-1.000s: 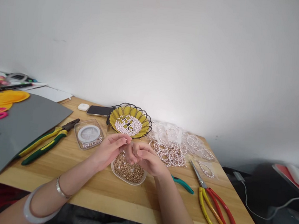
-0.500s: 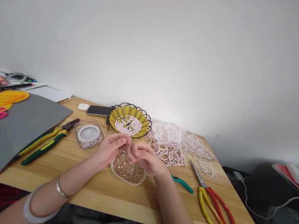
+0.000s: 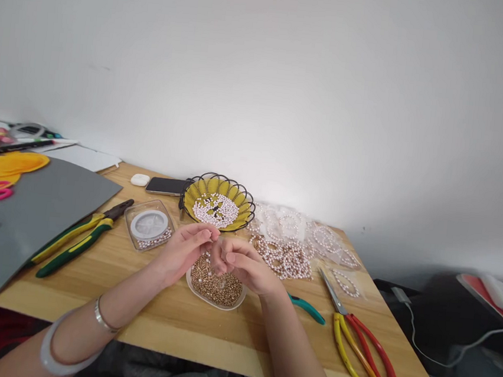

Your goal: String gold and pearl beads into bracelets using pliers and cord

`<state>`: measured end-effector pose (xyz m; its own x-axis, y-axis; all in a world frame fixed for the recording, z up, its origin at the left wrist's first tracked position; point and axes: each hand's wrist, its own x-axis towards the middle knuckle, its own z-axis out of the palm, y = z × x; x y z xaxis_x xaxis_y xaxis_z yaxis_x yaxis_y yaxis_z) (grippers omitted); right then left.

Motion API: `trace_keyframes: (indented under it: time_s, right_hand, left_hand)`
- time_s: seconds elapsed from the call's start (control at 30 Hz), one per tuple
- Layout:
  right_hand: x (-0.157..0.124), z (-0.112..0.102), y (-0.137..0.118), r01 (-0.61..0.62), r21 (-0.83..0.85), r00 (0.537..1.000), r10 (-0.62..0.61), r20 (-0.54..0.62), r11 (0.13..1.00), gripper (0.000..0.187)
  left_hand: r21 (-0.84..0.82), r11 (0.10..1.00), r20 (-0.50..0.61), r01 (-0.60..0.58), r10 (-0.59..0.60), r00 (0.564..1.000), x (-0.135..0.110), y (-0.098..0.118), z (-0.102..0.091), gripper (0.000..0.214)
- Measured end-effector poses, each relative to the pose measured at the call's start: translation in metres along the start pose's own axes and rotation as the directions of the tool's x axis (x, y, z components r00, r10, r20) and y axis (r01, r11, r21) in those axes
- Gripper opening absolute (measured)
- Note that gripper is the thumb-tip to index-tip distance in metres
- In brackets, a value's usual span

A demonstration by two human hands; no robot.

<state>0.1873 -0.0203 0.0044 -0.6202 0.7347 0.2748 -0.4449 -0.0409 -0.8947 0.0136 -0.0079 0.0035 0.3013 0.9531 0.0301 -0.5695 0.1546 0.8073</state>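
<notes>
My left hand (image 3: 187, 250) is closed in a pinch, thumb against fingertips, with a tiny pale speck at the tips that looks like a bead. Close beside it, my right hand (image 3: 244, 265) has its fingers curled and thumb pressed down; what it grips is too small to make out. Both hands hover over a clear tray of gold beads (image 3: 217, 289), partly covering it. Behind them stands a yellow basket with a black wire rim (image 3: 245, 213), holding pale pink beads (image 3: 216, 210). Strung pink-and-gold bead strands (image 3: 287, 257) lie to the right.
Left are long-nosed pliers (image 3: 80, 237), a clear box with a white spool (image 3: 149, 225), a phone (image 3: 167, 186) and a white earbud case (image 3: 139, 179). Right are red-and-yellow scissors (image 3: 365, 347), a teal handle (image 3: 306, 308) and bagged bracelets (image 3: 327, 238). A wall (image 3: 261, 83) rises behind the table.
Both hands stay over the gold beads with almost the same pose. The left fingertips have shifted very slightly; nothing else visibly moves.
</notes>
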Motion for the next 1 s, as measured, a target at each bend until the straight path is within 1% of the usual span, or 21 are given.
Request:
trace_keyframes:
  time_s: [0.23,0.43,0.67,0.87,1.0]
  right_hand:
    - [0.0011,-0.0003,0.0010,0.009,-0.004,1.000,-0.009,0.024,1.000,0.033]
    - [-0.0002,-0.0023,0.0024,0.010,-0.023,1.000,-0.010,0.027,1.000,0.030]
    - [0.0001,-0.0019,0.0021,0.009,-0.064,1.000,-0.009,0.012,0.998,0.032]
    - [0.0007,-0.0046,0.0025,-0.012,-0.150,0.999,0.006,-0.040,0.989,0.029]
    - [0.0013,-0.0037,-0.0005,-0.009,-0.207,0.994,-0.014,-0.109,0.978,0.027]
  left_hand:
    - [0.009,0.999,0.015,0.031,-0.031,0.999,-0.0009,0.0011,0.0005,0.037]
    - [0.018,1.000,0.029,0.016,-0.017,0.999,-0.0005,-0.0002,-0.0011,0.035]
    - [0.045,0.999,0.045,0.005,-0.007,0.999,-0.0007,-0.0002,-0.0015,0.034]
    - [0.110,0.993,0.059,-0.051,0.045,0.997,-0.0019,0.0005,-0.0025,0.031]
    - [0.177,0.979,0.068,-0.103,0.092,0.993,-0.0008,-0.0001,-0.0039,0.041]
